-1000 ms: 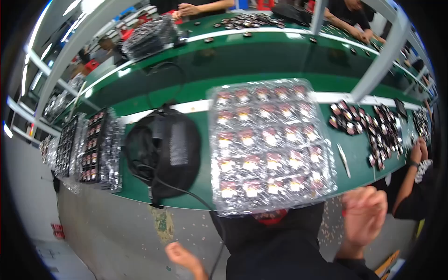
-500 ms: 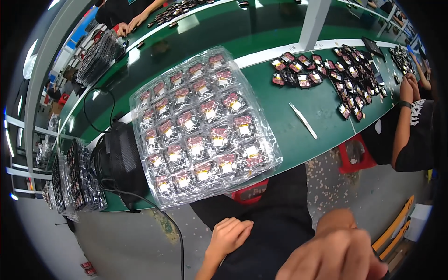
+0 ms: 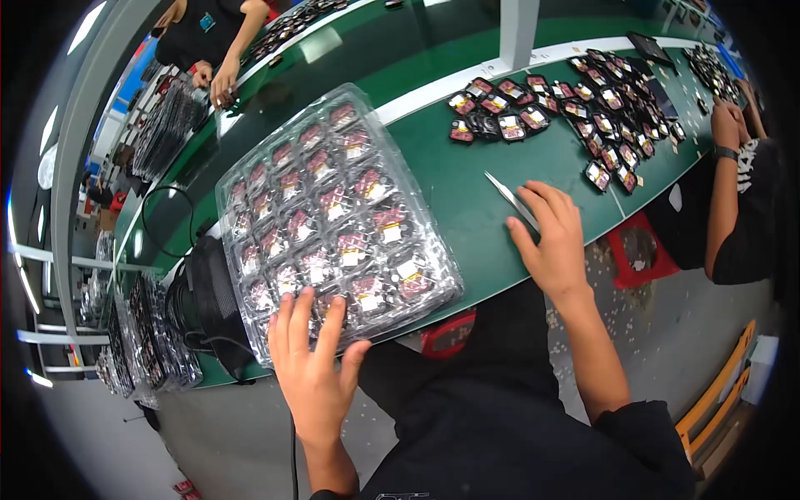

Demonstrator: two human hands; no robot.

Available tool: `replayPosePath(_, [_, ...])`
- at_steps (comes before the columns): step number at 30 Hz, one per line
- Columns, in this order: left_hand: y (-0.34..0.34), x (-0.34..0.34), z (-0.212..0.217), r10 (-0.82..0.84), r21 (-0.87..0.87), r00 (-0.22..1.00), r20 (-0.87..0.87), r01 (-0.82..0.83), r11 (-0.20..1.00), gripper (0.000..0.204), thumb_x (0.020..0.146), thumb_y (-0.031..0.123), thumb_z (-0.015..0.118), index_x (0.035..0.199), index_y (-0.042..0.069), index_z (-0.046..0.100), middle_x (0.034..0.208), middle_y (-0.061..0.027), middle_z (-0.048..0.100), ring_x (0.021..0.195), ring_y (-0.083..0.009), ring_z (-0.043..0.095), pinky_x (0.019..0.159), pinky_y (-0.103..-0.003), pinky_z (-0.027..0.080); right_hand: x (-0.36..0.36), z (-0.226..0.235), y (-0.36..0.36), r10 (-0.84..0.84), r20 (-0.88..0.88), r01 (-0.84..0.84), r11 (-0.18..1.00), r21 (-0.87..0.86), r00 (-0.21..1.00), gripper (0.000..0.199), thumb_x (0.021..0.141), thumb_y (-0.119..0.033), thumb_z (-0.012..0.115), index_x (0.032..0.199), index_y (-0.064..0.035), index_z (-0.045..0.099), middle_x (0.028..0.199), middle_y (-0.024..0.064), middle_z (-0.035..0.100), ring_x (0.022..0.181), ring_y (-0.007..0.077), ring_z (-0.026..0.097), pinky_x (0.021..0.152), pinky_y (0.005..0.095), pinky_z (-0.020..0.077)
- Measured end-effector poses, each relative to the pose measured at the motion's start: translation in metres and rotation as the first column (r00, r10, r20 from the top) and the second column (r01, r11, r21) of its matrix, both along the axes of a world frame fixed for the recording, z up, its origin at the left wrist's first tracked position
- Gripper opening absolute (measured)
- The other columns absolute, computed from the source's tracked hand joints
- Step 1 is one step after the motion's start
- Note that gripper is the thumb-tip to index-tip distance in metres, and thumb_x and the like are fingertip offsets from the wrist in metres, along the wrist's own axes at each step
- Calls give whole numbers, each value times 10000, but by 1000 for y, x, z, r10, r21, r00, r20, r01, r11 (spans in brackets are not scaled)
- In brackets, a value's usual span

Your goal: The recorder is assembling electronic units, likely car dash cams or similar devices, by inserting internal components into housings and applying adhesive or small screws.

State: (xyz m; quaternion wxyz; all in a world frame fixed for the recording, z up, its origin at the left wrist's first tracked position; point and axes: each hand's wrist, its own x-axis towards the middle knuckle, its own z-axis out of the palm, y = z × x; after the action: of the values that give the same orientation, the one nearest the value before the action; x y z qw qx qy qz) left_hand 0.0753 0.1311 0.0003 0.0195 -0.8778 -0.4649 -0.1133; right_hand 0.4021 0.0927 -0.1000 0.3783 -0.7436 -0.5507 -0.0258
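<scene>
A clear plastic tray [image 3: 422, 218] lies tilted across the green bench, its pockets filled with small black parts bearing pink and white labels. My left hand [image 3: 312, 379] is spread open, fingertips over the tray's near edge; I cannot tell how firmly they touch. To the right of the tray, white tweezers [image 3: 502, 191] rest on the bench. My right hand [image 3: 557, 246] is at their rear end, thumb and fingers apart on either side. That end is partly hidden by the hand, and no grip on it shows.
Loose labelled black parts [image 3: 512, 125] lie heaped at the back right. A black mesh bag-like thing [image 3: 218, 287] with cables stands left of the tray, beside stacked filled trays [image 3: 150, 342]. A metal post [image 3: 518, 37] rises behind. Co-workers sit at far left and right.
Both hands have come up from near my body: the left to the tray's near edge, the right to the tweezers. The view has shifted, so bench things appear further left.
</scene>
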Motion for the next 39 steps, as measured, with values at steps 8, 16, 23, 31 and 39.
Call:
replayPosePath(8, [2,3,-9,29,44,1000,8,-30,999,485,957,347,693,1377,106,665,1504,-170,532,1427,-409,440,1190,-542,305,-2,-4,1,-2,60,2,1000,-4,998,394,836,-173,791,1178,-7,690,1270,121,645,1202,328,579,999,444,448])
replayPosePath(16, [-4,-27,-5,42,226,959,281,-109,968,656,905,528,733,1341,45,646,1459,-195,546,1433,-452,428,1187,-600,284,-4,-5,0,-13,78,14,1000,-18,997,399,835,-160,789,1183,2,681,1274,125,656,1212,329,585,1001,440,450])
replayPosePath(23, [-19,-70,-16,-25,356,615,788,-423,833,496,1076,398,523,1227,-70,594,1291,-220,605,1281,-415,577,1108,-520,443,-8,3,8,-55,113,63,996,-65,992,422,844,-204,805,1207,-26,687,1216,119,658,1164,331,592,968,435,455])
replayPosePath(31, [-58,-105,-60,-28,278,491,871,-444,852,310,1060,142,431,1218,-75,586,1222,-208,597,1143,-324,627,1014,-445,526,-3,6,42,-1,121,14,994,-107,993,104,923,-64,688,1008,-31,638,997,144,632,946,389,608,814,493,484])
replayPosePath(39, [-64,-105,-66,-192,284,369,910,-216,934,223,1050,156,484,1033,-25,613,987,-184,648,814,-266,634,707,-374,535,11,14,94,-89,108,95,994,-48,990,365,974,-211,660,1285,-44,568,1174,215,602,1006,456,640,846,526,515])
